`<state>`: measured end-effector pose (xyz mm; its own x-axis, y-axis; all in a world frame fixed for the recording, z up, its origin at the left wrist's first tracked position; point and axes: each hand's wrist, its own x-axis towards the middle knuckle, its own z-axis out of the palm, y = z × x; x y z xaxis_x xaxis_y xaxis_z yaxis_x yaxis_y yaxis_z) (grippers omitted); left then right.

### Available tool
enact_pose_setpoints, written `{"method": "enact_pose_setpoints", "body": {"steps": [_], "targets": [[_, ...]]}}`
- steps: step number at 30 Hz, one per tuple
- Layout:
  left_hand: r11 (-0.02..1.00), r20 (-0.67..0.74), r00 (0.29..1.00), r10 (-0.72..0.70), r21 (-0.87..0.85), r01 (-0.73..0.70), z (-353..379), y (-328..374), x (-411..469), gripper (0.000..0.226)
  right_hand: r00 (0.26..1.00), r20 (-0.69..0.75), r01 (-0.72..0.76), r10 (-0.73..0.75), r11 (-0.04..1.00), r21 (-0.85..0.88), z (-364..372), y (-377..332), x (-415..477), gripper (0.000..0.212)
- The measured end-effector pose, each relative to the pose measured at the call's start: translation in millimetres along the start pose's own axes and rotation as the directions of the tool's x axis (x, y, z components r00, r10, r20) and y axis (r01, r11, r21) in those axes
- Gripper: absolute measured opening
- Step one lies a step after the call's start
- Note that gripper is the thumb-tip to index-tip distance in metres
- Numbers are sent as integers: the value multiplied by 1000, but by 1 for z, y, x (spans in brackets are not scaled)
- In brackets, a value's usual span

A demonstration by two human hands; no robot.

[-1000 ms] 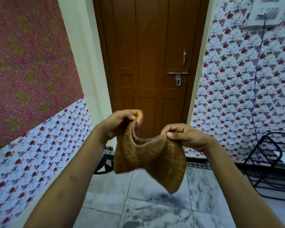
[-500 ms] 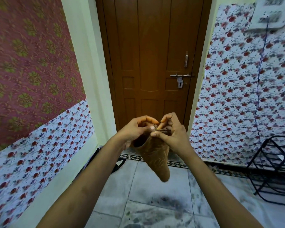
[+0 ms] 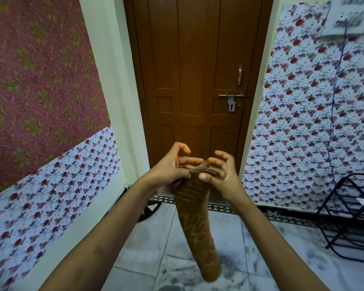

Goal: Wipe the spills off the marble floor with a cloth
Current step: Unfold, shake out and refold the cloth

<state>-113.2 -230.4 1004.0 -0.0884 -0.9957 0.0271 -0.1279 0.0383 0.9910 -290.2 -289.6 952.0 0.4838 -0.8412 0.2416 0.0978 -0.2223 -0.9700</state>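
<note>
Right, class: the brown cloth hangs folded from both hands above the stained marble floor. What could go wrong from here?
1. The left hand and right hand pinch the cloth only at its top edge, so it might slip and drop.
2. The dark spill on the marble floor lies just below; stepping there could mean a slide.

2 hands are counted, the left hand (image 3: 168, 171) and the right hand (image 3: 223, 175), with 1 brown cloth (image 3: 198, 227) pinched in both. 1 wooden door (image 3: 198, 70) is seen, fitted with 1 handle (image 3: 239, 74) and 1 sliding bolt (image 3: 232, 95). 1 black wire rack (image 3: 345, 217), 1 switchboard (image 3: 351, 17) and 1 blue cable (image 3: 334, 101) are counted. 2 wallpapers are seen: 1 maroon wallpaper (image 3: 40, 80) and 1 white floral wallpaper (image 3: 303, 122). The dark smears on the marble floor (image 3: 147, 244) cannot be counted.
</note>
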Motion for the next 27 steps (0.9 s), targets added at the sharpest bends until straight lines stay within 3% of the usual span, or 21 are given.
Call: {"method": "enact_pose_setpoints", "body": {"steps": [2, 4, 8, 11, 14, 16, 21, 24, 27], "targets": [[1000, 20, 1000, 1, 2, -1, -3, 2, 0, 48, 981, 133, -148, 143, 988, 32, -1, 5, -5, 65], [999, 42, 999, -4, 40, 2, -7, 5, 0, 46, 974, 155, -179, 164, 980, 83, 0, 7, -8, 41], [988, 35, 998, -60, 145, 54, -12, 6, -1, 39, 992, 77, -105, 97, 989, 102, 5, 6, -3, 30], [946, 70, 985, -155, 299, 128, -12, 3, -1, 57, 999, 33, -35, 33, 997, 67, 6, 6, 3, 29], [877, 65, 990, -129, 473, 83, -7, -1, 2, 31, 1000, 6, -11, 11, 1000, 7, 6, 6, 4, 17], [865, 42, 988, -152, 489, 112, -3, 0, 5, 19, 1000, -16, -11, 11, 1000, 21, 6, 8, 2, 8], [826, 9, 984, -177, 546, 143, 12, 10, 13, 1, 988, -45, -145, 149, 986, 82, -1, 22, -6, 27], [796, -68, 990, -124, 588, 141, 16, 23, 19, 6, 955, -132, -266, 265, 964, 4, -2, 49, -14, 41], [788, -44, 991, -124, 603, 126, 21, 35, 20, 14, 890, -192, -404, 415, 910, 94, 7, 77, -23, 51]]}}
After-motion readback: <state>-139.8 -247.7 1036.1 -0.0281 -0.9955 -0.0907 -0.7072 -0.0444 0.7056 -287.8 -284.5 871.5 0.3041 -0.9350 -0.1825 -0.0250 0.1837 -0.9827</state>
